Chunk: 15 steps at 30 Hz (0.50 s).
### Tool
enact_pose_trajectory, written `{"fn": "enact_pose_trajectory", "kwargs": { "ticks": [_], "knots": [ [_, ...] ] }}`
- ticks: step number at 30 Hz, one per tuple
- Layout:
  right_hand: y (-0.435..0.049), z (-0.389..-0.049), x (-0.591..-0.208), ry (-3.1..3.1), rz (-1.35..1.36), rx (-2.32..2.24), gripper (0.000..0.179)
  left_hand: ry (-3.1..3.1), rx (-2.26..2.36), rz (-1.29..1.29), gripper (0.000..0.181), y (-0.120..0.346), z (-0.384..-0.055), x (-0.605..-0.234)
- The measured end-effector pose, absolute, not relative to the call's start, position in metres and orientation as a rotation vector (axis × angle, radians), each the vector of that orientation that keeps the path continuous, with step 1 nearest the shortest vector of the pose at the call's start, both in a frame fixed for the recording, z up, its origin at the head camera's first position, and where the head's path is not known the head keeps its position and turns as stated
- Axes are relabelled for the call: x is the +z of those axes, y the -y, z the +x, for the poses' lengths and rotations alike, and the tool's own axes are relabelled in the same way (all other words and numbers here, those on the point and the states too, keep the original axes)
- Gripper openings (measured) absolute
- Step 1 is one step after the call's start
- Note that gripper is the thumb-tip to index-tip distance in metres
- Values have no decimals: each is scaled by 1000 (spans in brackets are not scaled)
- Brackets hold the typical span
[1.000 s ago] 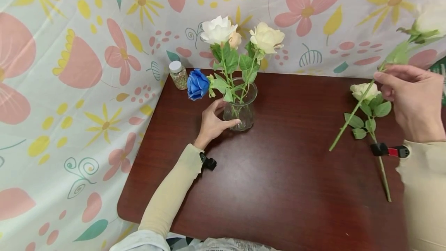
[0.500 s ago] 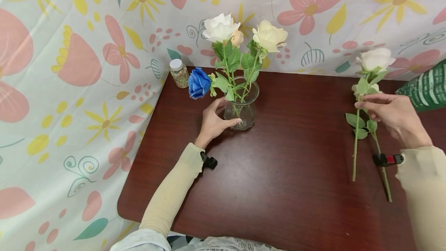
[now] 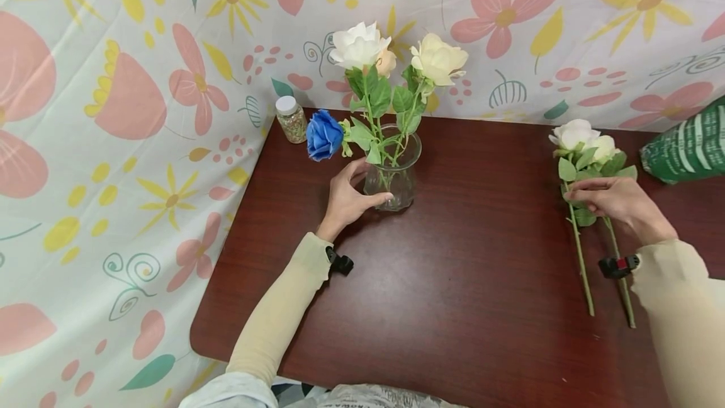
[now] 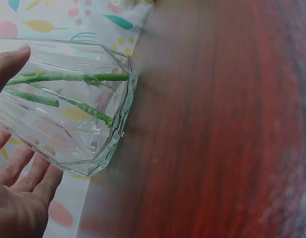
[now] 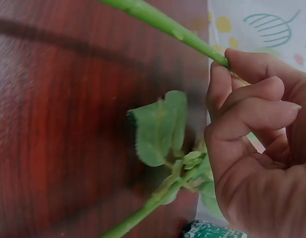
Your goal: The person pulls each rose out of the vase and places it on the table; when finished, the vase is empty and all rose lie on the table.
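Note:
In the head view my left hand holds a clear glass vase, thumb on the near side and fingers round the far left. In the vase stand a white flower, a cream rose, a partly hidden peach flower and a blue rose leaning left. The left wrist view shows their cut stems through the glass. At the right my right hand pinches the stem of a white rose between thumb and fingertips. A second cream-white rose lies just beside it, partly covered.
A small lidded jar of tiny pieces stands at the back left corner. A green printed package lies at the right edge. The flower-print cloth rises behind and left of the dark wooden table.
My right hand has brought the white rose from raised at the far right down and left, beside the other rose. The left hand and vase have stayed put.

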State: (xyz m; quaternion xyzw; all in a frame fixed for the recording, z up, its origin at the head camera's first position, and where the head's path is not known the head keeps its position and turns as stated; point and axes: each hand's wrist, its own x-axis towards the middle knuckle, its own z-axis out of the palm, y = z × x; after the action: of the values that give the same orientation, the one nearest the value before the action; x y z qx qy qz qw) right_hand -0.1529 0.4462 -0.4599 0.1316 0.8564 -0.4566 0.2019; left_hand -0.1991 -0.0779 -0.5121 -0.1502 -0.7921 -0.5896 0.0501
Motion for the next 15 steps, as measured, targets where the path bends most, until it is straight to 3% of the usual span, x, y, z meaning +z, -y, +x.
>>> {"fn": "enact_pose_trajectory", "kwargs": {
  "ticks": [15],
  "knots": [
    [-447,-156,-473,-2430,326,-1107,15,2402,-1794,-471,84,78,-200,-513]
  ]
}}
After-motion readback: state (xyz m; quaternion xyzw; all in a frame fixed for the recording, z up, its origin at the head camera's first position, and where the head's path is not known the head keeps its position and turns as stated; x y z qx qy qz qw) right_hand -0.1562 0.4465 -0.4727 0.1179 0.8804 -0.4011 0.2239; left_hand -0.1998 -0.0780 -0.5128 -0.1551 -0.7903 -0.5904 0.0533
